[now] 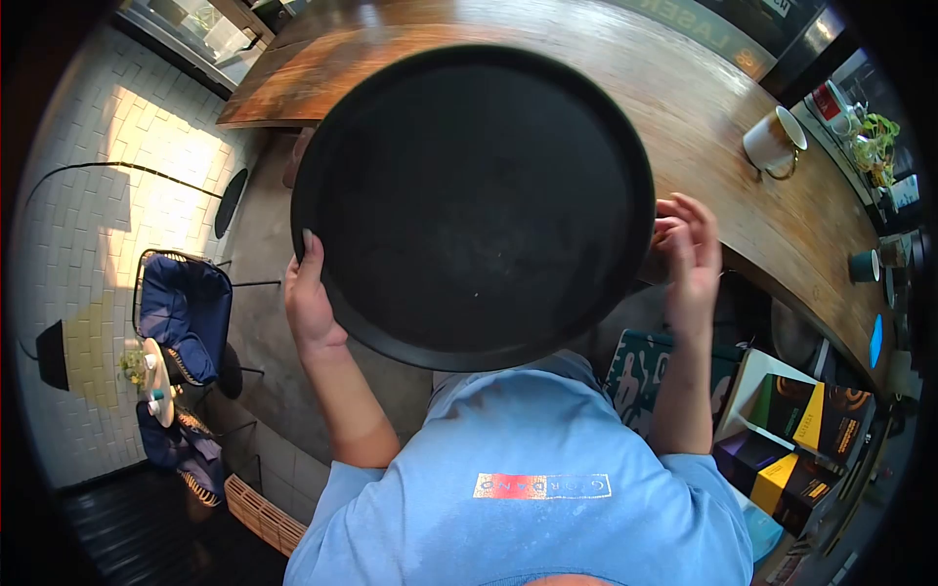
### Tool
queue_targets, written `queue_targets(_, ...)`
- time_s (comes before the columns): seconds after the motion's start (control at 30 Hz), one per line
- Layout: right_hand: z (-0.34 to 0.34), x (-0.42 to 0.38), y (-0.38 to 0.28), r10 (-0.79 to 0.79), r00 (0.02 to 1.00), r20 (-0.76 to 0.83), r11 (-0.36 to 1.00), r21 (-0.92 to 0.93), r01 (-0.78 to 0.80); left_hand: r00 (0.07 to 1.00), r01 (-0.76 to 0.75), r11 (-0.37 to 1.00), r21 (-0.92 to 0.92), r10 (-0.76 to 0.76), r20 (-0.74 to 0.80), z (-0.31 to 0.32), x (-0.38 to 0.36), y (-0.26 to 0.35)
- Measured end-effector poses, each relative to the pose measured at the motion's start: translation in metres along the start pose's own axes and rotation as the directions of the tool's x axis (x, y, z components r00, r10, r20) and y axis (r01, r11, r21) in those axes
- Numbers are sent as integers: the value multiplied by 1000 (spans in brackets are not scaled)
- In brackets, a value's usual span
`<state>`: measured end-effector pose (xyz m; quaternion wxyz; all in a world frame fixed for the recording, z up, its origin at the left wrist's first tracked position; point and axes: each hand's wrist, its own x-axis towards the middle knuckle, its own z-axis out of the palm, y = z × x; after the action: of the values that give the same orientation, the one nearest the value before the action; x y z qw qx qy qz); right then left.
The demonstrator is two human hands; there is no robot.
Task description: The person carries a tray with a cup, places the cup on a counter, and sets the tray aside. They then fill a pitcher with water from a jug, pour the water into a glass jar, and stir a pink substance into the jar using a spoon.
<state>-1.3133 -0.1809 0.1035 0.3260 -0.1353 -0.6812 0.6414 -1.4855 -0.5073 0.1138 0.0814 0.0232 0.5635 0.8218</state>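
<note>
A round black serving tray (pixel 479 195) is held up in front of my chest, its flat inner face toward me. My left hand (pixel 311 303) grips its left edge, the thumb lying over the raised rim and the fingers hidden behind. At the right rim is my right hand (pixel 692 249), slightly smeared by motion, with its fingers apart and the fingertips right by the edge. A few pale specks show on the tray's surface.
Behind the tray runs a long wooden counter (pixel 703 127) bearing a white mug (pixel 775 139) and a green cup (pixel 864 266). Boxes (pixel 801 420) are stacked at lower right. Chairs with navy cushions (pixel 181 317) and a small round table (pixel 156 381) stand at left.
</note>
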Motion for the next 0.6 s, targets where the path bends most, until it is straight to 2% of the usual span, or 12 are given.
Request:
queue_targets(0.03,23,-9,14,-15,998,65,999,43,12,999,46,997,-63,-44,23,-3,12,5)
queue_targets(0.1,73,-25,24,-102,994,-42,988,-125,96,995,94,986,-138,-88,45,-16,37,10)
queue_targets(0.13,92,-29,25,-105,994,-32,986,-134,99,986,140,975,-172,-122,110,-24,48,12)
queue_targets(0.2,124,-29,26,-57,970,-237,990,113,85,969,205,954,-220,-166,182,-32,68,18)
queue_targets(0.23,133,-23,28,-63,970,-236,990,107,90,969,205,952,-227,-164,185,-39,82,16)
queue_targets(0.33,147,4,32,-74,954,-290,994,-104,45,997,-1,999,-34,3,73,-41,119,6)
queue_targets(0.37,150,15,31,-49,948,-314,993,-115,14,995,38,995,-90,-29,99,-37,130,6)
queue_targets(0.43,148,35,28,-13,946,-324,962,-263,-77,991,-1,999,-47,7,133,-25,159,2)
queue_targets(0.5,133,56,38,-3,959,-283,884,-449,-130,979,-132,964,229,91,180,-4,183,-2)
queue_targets(0.53,127,65,40,12,963,-270,829,-535,-160,976,-79,980,184,38,215,5,194,-3)
queue_targets(0.57,121,73,41,-3,960,-281,826,-542,-156,956,-74,974,214,9,292,9,207,-9)
queue_targets(0.6,120,80,36,-3,953,-302,700,-682,-214,952,-126,934,333,20,306,15,215,-11)
